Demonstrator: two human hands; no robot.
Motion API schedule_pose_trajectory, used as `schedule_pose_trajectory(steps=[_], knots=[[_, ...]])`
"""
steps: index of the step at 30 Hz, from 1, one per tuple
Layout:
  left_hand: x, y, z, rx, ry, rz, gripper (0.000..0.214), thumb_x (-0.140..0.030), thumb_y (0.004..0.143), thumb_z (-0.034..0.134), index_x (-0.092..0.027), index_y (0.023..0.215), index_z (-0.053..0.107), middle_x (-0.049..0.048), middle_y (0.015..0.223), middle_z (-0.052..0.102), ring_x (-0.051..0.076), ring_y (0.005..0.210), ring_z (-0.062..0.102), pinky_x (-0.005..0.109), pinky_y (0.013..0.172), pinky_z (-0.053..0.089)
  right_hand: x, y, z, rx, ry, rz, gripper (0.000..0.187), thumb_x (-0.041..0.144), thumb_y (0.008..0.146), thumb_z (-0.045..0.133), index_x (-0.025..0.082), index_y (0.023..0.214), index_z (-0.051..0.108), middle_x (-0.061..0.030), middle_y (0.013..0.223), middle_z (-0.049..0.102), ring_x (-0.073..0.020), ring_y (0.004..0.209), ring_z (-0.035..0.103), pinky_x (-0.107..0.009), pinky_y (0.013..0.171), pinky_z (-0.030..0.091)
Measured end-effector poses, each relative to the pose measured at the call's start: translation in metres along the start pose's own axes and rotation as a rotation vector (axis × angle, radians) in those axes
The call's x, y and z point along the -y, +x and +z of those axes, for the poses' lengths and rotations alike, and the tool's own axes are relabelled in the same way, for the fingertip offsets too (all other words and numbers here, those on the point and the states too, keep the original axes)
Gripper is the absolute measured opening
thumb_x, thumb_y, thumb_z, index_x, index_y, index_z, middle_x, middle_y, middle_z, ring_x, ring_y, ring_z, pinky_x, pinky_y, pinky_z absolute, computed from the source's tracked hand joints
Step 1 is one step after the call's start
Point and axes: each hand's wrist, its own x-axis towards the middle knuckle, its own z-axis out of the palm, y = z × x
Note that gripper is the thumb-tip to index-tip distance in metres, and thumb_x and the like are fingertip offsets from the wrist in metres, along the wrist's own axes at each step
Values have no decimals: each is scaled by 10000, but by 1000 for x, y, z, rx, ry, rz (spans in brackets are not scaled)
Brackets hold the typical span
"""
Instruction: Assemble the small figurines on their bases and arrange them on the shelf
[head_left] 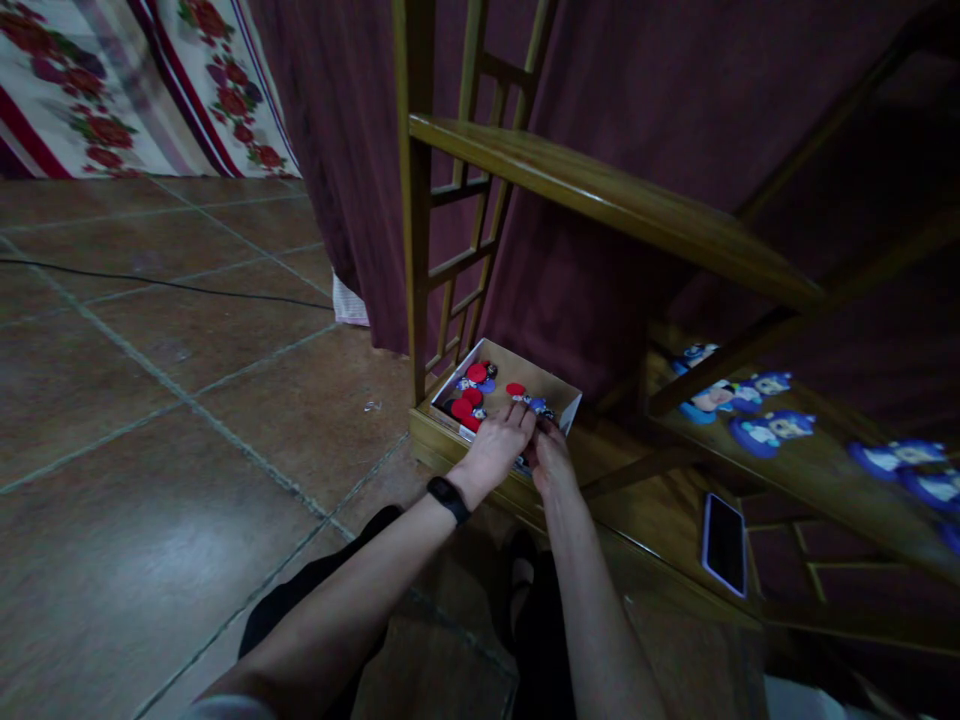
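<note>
A shallow white cardboard box (559, 388) sits on the low wooden shelf, with small red, blue and black pieces inside. Among them, a round red piece (477, 373) lies toward the left side. My left hand (506, 435), with a black band on its wrist, reaches over the box's near edge, its fingers bent down. Close beside it, my right hand (551, 455) is curled at the box's near right corner. The fingertips of both hands come together there, and whatever lies between them is hidden or too small to name.
A phone (724, 545) lies on the low shelf (637, 510) at the right. Blue cartoon-figure cutouts (772, 430) rest on a higher shelf board. The wooden upright (418, 250) and upper shelf (600, 195) stand around the box. A black cable (165, 285) crosses the tiled floor.
</note>
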Motion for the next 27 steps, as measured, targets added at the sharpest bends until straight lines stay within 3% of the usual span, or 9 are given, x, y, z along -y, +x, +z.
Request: schedule_pose_trajectory(steps=[10,19,23,27], knots=[[-2,-3,-1,-23,-65,13,297,-114,861,350,-120,1133,468,169,1141,532,245,1082,488,376,831,445,5,-3,0,-41,55,-6,278,180,503,676,183,749,548,51,671,621,-104,603,559,-222,571,445],[-2,-5,-6,-7,-82,3,317,-121,853,375,-151,1154,469,147,1151,540,222,1056,504,356,845,444,16,-3,-17,108,0,50,251,246,536,694,189,749,573,24,739,636,-138,708,595,-249,636,478],[-2,-5,-4,11,-216,-112,325,-105,824,420,-187,1131,489,107,1093,577,206,1011,545,324,823,455,16,-5,-16,48,-39,-5,279,268,512,734,185,717,563,38,691,618,-130,677,592,-266,666,491],[3,-1,3,-49,-543,-275,371,-86,770,479,-210,1116,527,73,1040,620,191,945,594,300,806,465,16,-5,-12,21,-71,-34,274,317,556,734,176,732,578,31,694,622,-121,681,594,-267,693,492]])
